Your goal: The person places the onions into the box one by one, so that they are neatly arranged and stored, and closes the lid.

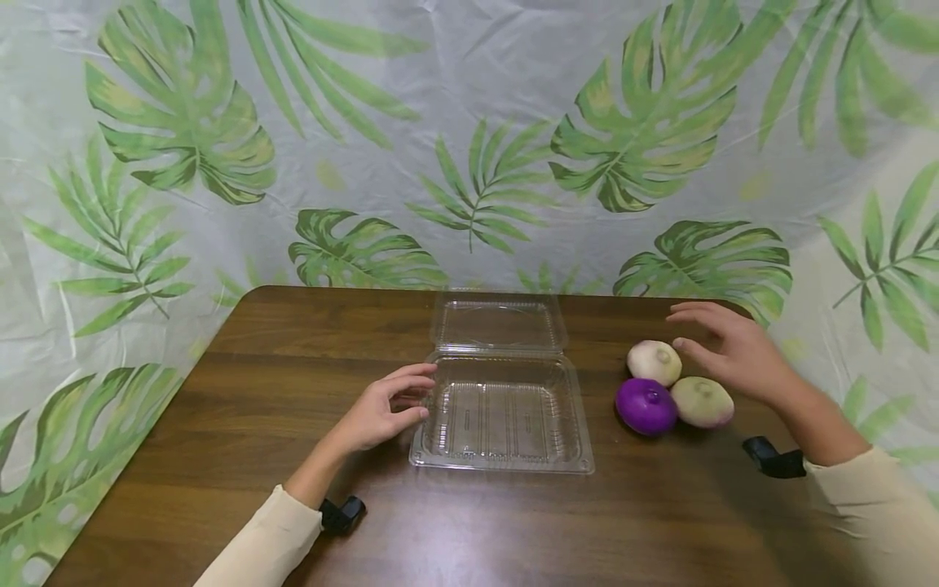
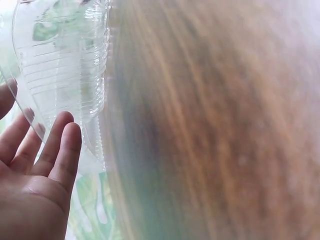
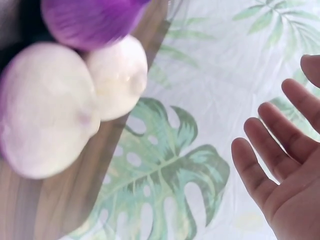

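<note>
A clear plastic clamshell container point(image 1: 506, 466) lies open at the middle of the table, its lid point(image 1: 500, 324) folded back toward the far edge. My left hand point(image 1: 380, 412) is at the container's left rim with fingers loosely bent. In the left wrist view, its fingers point(image 2: 70, 147) are close to the plastic; whether they touch it I cannot tell. On the right sit three turnips grouped together: a white one point(image 1: 653, 364), a purple one point(image 1: 645, 407) and a pale green one point(image 1: 703, 402). Over their far right side hovers my right hand point(image 1: 741, 355), fingers spread, holding nothing.
The brown wooden table point(image 1: 293, 367) has rounded far corners. Behind it hangs a pale cloth point(image 1: 499, 49) printed with green leaves. A black strap device sits on each wrist, the left point(image 1: 343, 515) and the right point(image 1: 773, 461).
</note>
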The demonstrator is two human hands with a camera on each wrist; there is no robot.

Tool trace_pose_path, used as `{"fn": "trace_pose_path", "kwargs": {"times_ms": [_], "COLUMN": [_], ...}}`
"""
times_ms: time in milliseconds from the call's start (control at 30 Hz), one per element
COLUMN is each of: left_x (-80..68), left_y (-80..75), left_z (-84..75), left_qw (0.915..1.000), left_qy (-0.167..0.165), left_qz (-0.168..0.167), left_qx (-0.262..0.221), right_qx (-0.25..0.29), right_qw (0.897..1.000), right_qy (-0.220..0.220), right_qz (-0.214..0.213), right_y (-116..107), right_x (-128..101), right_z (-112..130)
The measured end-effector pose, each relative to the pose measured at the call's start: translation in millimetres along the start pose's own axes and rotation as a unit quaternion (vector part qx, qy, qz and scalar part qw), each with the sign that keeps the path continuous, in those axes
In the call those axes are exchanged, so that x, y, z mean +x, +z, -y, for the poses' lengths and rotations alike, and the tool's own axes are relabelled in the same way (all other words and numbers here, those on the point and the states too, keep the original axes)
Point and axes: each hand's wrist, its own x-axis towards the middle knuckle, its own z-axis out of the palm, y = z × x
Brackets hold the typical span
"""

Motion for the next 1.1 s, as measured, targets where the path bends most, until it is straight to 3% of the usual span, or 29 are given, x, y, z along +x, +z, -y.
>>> {"fn": "trace_pose_path", "kwargs": {"times_ms": [200,533,767,933,1100], "left_x": [-0.1,-0.1,-2.9,-1.2,-1.1], "left_y": [-0.5,1.4,1.3,1.0,0.6], "left_z": [1.4,0.5,1.0,1.0,2.7], "left_qw": [0.9999,1.0,0.9998,0.9997,0.9997], "left_qy": [0.006,0.002,0.02,0.022,0.02], "left_qz": [-0.006,-0.002,-0.003,-0.007,-0.011], "left_qx": [0.011,0.007,0.004,0.005,0.0], "right_qx": [-0.012,0.004,0.035,0.07,0.108], "right_qw": [1.0,0.994,0.984,0.969,0.965], "right_qy": [0.008,0.098,0.137,0.167,0.171], "right_qz": [0.006,0.049,0.109,0.167,0.166], "right_y": [-9.6,-19.6,-17.0,-12.4,-4.8], "right_x": [-3.1,-18.5,-39.8,-57.5,-74.0], "right_z": [-15.6,-51.5,-69.9,-84.1,-95.9]}}
